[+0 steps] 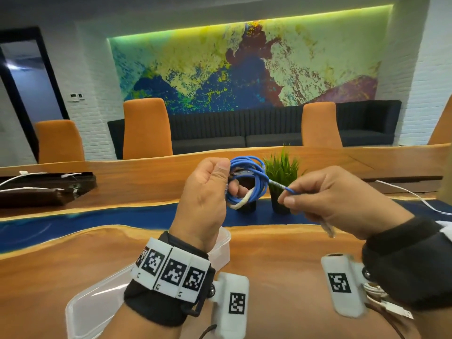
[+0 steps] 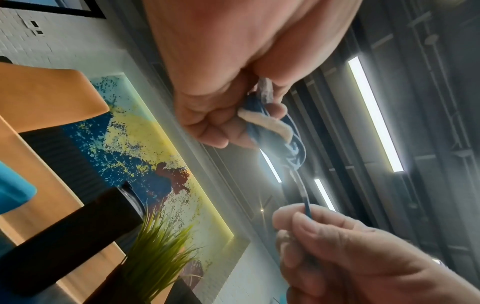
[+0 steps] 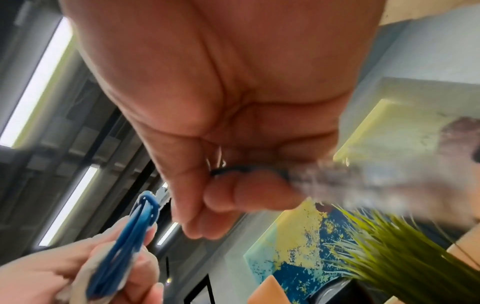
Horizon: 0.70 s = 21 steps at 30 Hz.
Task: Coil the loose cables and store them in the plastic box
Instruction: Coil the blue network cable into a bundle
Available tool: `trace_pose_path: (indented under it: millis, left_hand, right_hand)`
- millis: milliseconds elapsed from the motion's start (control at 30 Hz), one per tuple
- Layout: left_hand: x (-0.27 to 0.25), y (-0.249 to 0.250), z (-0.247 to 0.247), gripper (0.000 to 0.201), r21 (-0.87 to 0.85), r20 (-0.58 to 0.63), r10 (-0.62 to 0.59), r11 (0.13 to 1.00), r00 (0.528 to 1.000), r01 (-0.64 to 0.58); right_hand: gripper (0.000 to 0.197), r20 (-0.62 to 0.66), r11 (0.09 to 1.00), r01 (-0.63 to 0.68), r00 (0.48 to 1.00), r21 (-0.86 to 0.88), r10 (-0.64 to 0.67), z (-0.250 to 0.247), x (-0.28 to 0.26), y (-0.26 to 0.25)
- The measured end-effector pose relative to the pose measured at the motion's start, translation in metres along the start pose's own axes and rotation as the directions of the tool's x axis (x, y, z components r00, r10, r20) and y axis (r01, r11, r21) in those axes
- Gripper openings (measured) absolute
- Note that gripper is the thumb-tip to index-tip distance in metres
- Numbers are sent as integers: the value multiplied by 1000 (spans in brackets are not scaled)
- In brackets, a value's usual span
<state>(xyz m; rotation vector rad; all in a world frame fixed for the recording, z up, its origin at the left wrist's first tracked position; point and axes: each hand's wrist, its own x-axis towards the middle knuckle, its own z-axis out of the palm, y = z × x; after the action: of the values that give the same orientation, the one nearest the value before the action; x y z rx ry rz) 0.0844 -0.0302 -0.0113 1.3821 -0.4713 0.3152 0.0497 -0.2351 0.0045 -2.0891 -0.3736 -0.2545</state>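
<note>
**Blue cable coil held above the plastic box**

A blue cable, wound into several loops, is held up in the air above and beyond the plastic box, which is seen on the wooden table under the left wrist. The coil is gripped by the left hand, its thumb and curled fingers closed round one side of the loops; a whitish sleeve on the cable is seen at the lower edge of the coil. The free end of the cable is drawn out to the right of the coil and is pinched narrowly between the thumb and fingers of the right hand; a clear connector is seen hanging below that hand. Beyond the box, two potted green plants are seen on the blue strip of the table, just behind the coil. Far left of the box, white cables are laid over a dark case.
</note>
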Motion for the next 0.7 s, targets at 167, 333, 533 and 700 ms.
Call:
trace_pose_path:
  millis: [167, 333, 533, 700]
  left_hand:
    - [1, -8, -4, 36, 267, 16, 61, 962, 998, -63]
    - [-2, -12, -5, 40, 355, 72, 9, 934, 997, -34]
    - [-7, -14, 2, 41, 347, 73, -30, 938, 997, 3]
    - [-12, -9, 12, 43, 183, 88, -129, 977, 988, 111]
  right_hand:
    - [12, -53, 978, 77, 995, -195, -88, -3, 0, -1]
    - [10, -37, 980, 53, 997, -190, -62, -5, 1, 4]
    - [31, -186, 860, 333, 885, -388, -426, 13, 1, -12]
    - [20, -157, 748, 387, 826, -539, -541, 43, 0, -11]
